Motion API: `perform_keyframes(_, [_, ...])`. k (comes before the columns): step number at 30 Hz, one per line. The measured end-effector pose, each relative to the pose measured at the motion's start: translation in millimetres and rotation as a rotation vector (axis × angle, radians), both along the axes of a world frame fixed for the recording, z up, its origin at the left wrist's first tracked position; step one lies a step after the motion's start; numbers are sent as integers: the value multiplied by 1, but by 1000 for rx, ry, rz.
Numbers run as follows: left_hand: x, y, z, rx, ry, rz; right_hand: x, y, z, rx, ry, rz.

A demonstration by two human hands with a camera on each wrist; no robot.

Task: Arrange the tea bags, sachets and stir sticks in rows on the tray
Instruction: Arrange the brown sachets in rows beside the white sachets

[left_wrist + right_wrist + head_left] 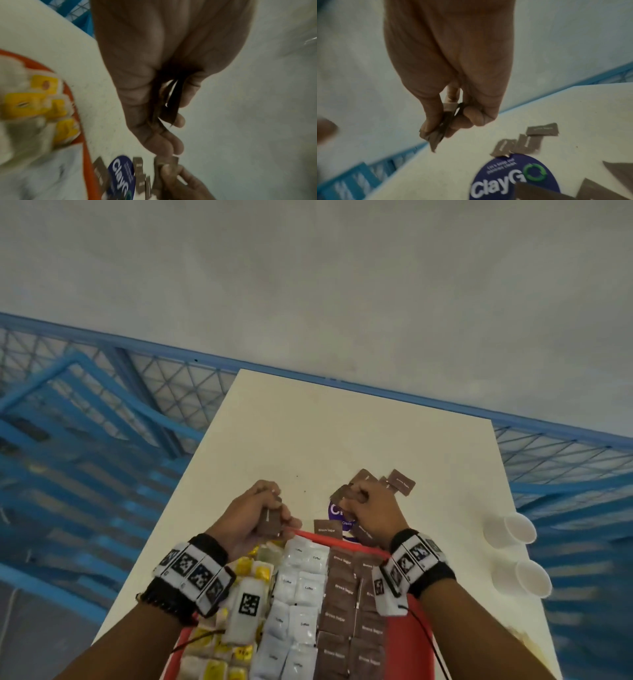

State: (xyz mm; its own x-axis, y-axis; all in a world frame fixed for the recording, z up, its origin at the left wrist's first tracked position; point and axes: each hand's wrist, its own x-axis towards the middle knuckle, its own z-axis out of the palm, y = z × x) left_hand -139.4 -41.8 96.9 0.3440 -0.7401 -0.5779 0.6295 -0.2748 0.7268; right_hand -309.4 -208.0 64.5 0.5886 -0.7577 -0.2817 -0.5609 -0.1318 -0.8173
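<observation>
Brown sugar sachets pinched in both hands: left hand [255, 513] grips a few [270, 520] just past the red tray's [329, 541] far rim, right hand [371, 508] grips a bunch [346, 494] over the white table [308, 433]. Loose brown sachets [400, 481] lie beyond, around a purple round sticker [513, 180]. Tray holds rows: yellow tea bags [245, 566], white sachets [303, 587], brown sachets [342, 590]; two paper cups [513, 546] sit right.

Right hand [453, 94]: brown sachets [439, 134] are pinched between thumb and fingers.
Sticker [513, 180]: blue, round, stuck on the desk [573, 108].
Loose sachets [529, 140]: scattered just beyond the sticker.
</observation>
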Motion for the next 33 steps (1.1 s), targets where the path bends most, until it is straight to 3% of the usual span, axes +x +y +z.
perform_keyframes(4, [-48,34,-17,66,104,-177,-46,66,47,193,-59,97])
perform_keyframes(7, [-92,54,-29,170,266,-324,-78,115,43,169,49,249])
perform_keyframes(10, [-117,70,-38,81,383,-436,-99,142,28,130,146,232])
perform_keyframes(13, [-126,77,-36,-8,302,-445,-108,154,29,96,96,81])
perform_keyframes(17, [-135,80,-27,7,147,-327,-123,168,34,39,1,-133])
perform_keyframes(21, [-142,85,-22,-36,-70,-332,-131,184,31,9,-49,-147])
perform_keyframes(30, [-130,91,-5,-46,-378,-487,-137,181,35,36,-173,-159])
perform_keyframes(33, [-128,93,-4,-52,-408,-507,-137,179,35,33,-202,-157])
